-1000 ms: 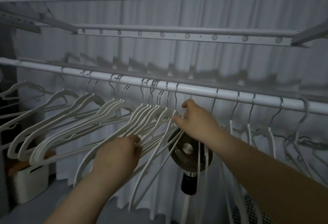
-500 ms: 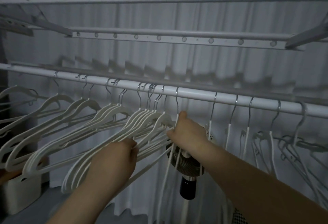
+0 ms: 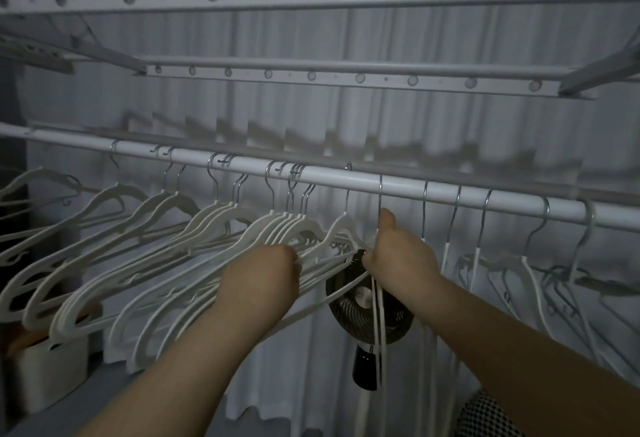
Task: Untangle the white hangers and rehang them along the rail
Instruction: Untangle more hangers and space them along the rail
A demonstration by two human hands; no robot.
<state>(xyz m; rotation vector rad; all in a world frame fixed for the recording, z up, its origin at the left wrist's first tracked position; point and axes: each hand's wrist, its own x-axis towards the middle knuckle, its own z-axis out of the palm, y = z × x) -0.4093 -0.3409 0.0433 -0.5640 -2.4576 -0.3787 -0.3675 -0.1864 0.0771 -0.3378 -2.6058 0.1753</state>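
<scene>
White plastic fills both grips: our left hand [image 3: 258, 284] clasps the bunched hangers [image 3: 284, 228], our right hand [image 3: 398, 256] pinches a lone hanger [image 3: 379, 312] beside them, just under the rail [image 3: 346, 176]. We'd steady the bunch, then lift that hook clear.

Nothing written could be read in the dim view: no text, label, brand, number or sign.
</scene>
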